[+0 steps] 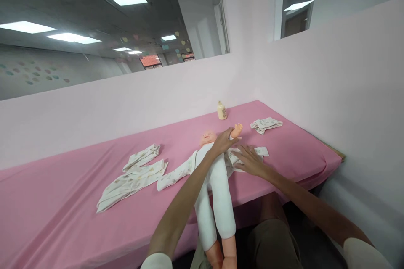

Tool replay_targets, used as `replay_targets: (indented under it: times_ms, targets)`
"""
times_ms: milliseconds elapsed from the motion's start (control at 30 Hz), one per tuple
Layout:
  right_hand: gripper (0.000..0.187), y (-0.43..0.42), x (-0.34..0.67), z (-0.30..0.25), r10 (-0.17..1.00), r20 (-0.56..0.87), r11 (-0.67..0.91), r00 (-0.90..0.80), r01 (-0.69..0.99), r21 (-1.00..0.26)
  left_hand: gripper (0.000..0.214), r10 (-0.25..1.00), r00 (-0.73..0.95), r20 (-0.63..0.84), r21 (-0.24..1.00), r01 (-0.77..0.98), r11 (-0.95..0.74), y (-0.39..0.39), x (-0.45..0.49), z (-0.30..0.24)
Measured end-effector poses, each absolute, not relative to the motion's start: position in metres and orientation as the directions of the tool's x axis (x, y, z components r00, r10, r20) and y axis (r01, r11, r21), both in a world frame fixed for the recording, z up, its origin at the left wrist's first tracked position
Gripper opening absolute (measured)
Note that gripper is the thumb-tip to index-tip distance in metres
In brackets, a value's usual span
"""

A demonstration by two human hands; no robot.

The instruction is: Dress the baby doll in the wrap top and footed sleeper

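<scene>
On the pink-sheeted worktop (63,201) in front of me, a soft white cloth-bodied baby doll with a peach plastic head and limbs (217,180) lies on its back. Its head points toward the pale pink wall (331,75), and its legs hang over the near edge toward my lap.

My left hand (222,143) is at the doll's shoulder. The fingers (229,138) are closed around its raised plastic arm just below the little hand, holding that arm up off the sheet.

My right hand (251,160) rests just beside the doll's body on the side away from my left arm. Its fingers (243,149) are spread and pressed flat on a white printed baby top (176,173). That top lies open under the doll's back, with one sleeve stretched out on the opposite side of the doll.

Further out on that sleeve's side, well apart from the doll, lies a second crumpled white printed garment (132,178). Beyond the doll's head, near the wall, stands a small cream bottle with a label (221,110). A small folded white cloth (266,124) sits past my right hand, apart from the doll and nearer the corner of the wall.
</scene>
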State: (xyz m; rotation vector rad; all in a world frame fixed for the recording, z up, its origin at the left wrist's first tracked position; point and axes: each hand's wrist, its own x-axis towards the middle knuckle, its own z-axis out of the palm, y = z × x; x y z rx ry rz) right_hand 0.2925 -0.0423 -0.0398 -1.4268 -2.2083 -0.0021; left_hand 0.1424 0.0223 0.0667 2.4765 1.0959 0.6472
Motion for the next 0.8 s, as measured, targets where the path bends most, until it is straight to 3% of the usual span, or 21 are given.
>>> replay_targets:
  times_ms: [133, 200, 267, 367, 633, 733, 800]
  targets:
    - [0.041, -0.028, 0.333, -0.033, 0.955, 0.24, 0.266, -0.177, 0.869, -0.418, 0.031, 0.748, 0.611, 0.261, 0.509, 0.571, -0.644, 0.025, 0.144, 0.063]
    - [0.047, -0.02, 0.353, -0.033, 0.975, 0.112, 0.221, -0.19, 0.867, -0.447, 0.03, 0.737, 0.619, 0.273, 0.517, 0.551, -0.655, 0.028, 0.145, 0.06]
    - [0.041, -0.015, 0.366, -0.035, 0.979, 0.068, 0.203, -0.194, 0.874, -0.441, 0.028, 0.726, 0.627, 0.283, 0.514, 0.54, -0.667, 0.031, 0.146, 0.057]
    - [0.024, -0.002, 0.377, -0.034, 0.99, 0.122, 0.121, -0.077, 0.903, -0.412, 0.027, 0.714, 0.641, 0.283, 0.498, 0.538, -0.68, 0.035, 0.146, 0.055]
    - [0.04, 0.048, 0.376, -0.012, 0.908, 0.311, -0.135, 0.281, 0.898, -0.419, 0.029, 0.751, 0.628, 0.205, 0.547, 0.562, -0.62, 0.03, 0.145, 0.058]
    - [0.039, 0.032, 0.342, -0.014, 0.882, 0.412, -0.026, 0.229, 0.896, -0.443, 0.032, 0.754, 0.623, 0.209, 0.583, 0.54, -0.607, 0.03, 0.146, 0.057]
    - [0.034, 0.009, 0.315, -0.017, 0.888, 0.46, 0.229, -0.007, 0.873, -0.43, 0.03, 0.75, 0.624, 0.22, 0.588, 0.528, -0.613, 0.03, 0.146, 0.056]
